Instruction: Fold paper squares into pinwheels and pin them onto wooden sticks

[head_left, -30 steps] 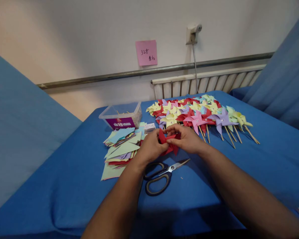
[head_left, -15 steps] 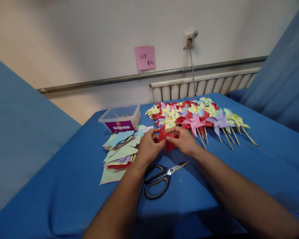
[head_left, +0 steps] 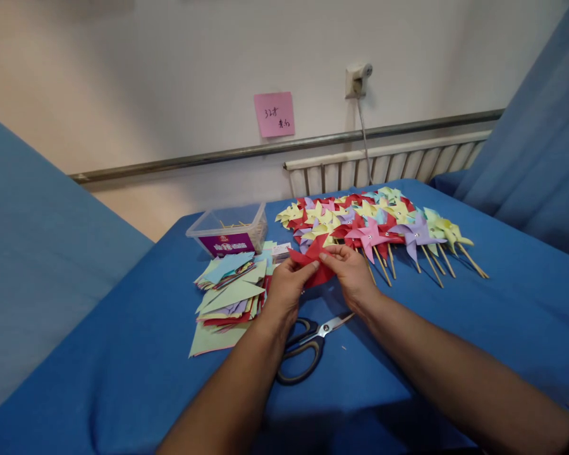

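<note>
A red paper pinwheel with folded blades is held up above the blue cloth, between both hands. My left hand pinches it from the left, thumb near its centre. My right hand grips its right side, thumb also toward the middle. The fingers behind the paper are partly hidden. Just below the hands lie scissors with dark handles, blades pointing right, partly covered by my left forearm. Left of my hands are stacks of cut coloured paper.
Finished pinwheels on wooden sticks lie piled at the back right. A clear plastic box with sticks stands at the back left. Behind the blue-covered table are a metal rail and a radiator. Blue curtains hang on both sides.
The red pinwheel has been turned so its blades now spread and face me more. My left hand has shifted slightly right and down, covering more of the scissors.
</note>
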A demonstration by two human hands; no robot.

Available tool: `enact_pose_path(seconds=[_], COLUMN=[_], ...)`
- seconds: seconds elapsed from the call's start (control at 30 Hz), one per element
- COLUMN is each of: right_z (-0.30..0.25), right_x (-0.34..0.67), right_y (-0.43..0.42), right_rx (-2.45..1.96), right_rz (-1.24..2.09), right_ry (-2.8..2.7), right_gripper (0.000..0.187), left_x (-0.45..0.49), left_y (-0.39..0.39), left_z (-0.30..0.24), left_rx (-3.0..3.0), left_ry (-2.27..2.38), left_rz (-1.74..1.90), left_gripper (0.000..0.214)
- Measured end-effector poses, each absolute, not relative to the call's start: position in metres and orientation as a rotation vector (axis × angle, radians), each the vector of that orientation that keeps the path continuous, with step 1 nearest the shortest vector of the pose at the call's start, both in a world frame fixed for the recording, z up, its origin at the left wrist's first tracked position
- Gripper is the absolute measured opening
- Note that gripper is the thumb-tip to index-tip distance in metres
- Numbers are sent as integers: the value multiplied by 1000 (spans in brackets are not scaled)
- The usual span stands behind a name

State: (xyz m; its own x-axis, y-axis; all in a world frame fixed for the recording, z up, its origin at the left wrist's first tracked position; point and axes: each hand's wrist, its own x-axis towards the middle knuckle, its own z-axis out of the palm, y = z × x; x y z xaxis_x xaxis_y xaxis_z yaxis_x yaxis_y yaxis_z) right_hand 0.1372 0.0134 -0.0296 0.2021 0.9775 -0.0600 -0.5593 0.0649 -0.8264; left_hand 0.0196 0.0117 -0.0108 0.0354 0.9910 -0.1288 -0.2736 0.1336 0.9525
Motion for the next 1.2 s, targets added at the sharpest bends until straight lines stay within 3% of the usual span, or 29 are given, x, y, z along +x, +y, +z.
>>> enact_pose_path(seconds=[0.47, 0.63, 0.77, 0.97, 1.2], right_z=[-33, -28, -21, -17, -21], right_x=[135, 147, 161, 170, 172], right_y=[12, 11, 9, 10, 12], right_rx=[-805, -808, -717, -772, -714], right_rz=[1400, 1248, 1092, 846, 822], right_ry=[-628, -903, -1351, -1694, -1713], right_gripper=[39, 34, 45, 31, 21], left_x=[18, 11, 0, -7, -6], left_y=[14, 16, 18, 17, 16], left_z=[-15, -4, 8, 17, 17], left_rx=[869, 776, 692, 673, 666], left_ry=[1103, 1041, 1002, 978, 992], left_rz=[1216, 1245, 1252, 1199, 1159], left_gripper=[40, 30, 27, 23, 19])
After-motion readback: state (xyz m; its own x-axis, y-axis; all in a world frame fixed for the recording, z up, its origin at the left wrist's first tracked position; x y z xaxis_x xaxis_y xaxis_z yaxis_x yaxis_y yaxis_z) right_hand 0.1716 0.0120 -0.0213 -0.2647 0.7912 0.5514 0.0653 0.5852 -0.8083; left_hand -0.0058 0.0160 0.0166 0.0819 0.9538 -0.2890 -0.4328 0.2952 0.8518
